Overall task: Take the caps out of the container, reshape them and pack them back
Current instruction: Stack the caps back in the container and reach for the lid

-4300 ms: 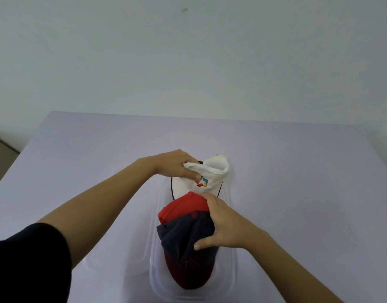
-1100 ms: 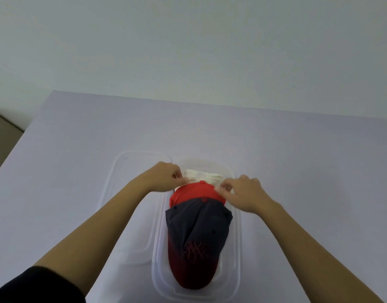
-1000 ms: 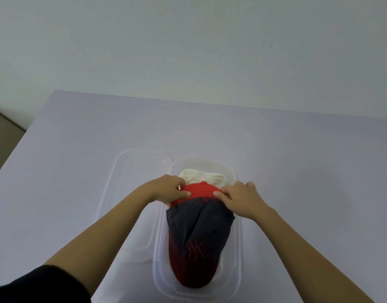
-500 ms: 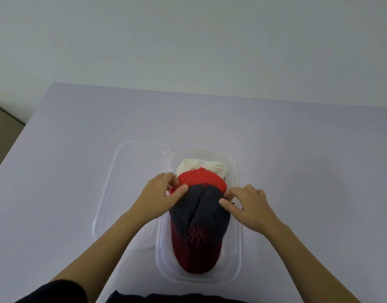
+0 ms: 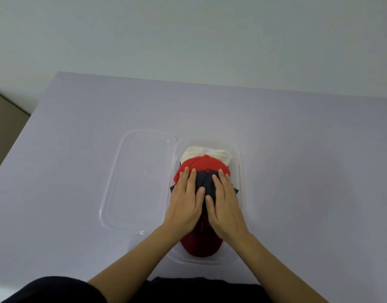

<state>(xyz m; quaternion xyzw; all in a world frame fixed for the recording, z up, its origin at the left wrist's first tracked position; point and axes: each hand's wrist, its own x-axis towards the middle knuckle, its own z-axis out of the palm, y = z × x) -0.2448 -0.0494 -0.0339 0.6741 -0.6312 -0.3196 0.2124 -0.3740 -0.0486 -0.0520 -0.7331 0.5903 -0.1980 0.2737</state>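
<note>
A clear plastic container (image 5: pixel 240 171) stands on the table with three caps stacked inside. At the far end lies a white cap (image 5: pixel 206 153), over it a red cap (image 5: pixel 202 165), and on top a navy cap with a dark red brim (image 5: pixel 201 246). My left hand (image 5: pixel 187 202) and my right hand (image 5: pixel 224 203) lie flat side by side on the navy cap's crown, fingers straight, pressing down. The hands hide most of the crown and its logo.
The container's clear lid (image 5: pixel 138 180) lies flat on the table just left of the container, touching its side. The lilac table (image 5: pixel 308 160) ends at a pale wall behind and drops off at the left edge.
Both hands have left the sides of the caps and moved onto the top of the navy cap, now lying flat on it. The caps sit lower in the container.
</note>
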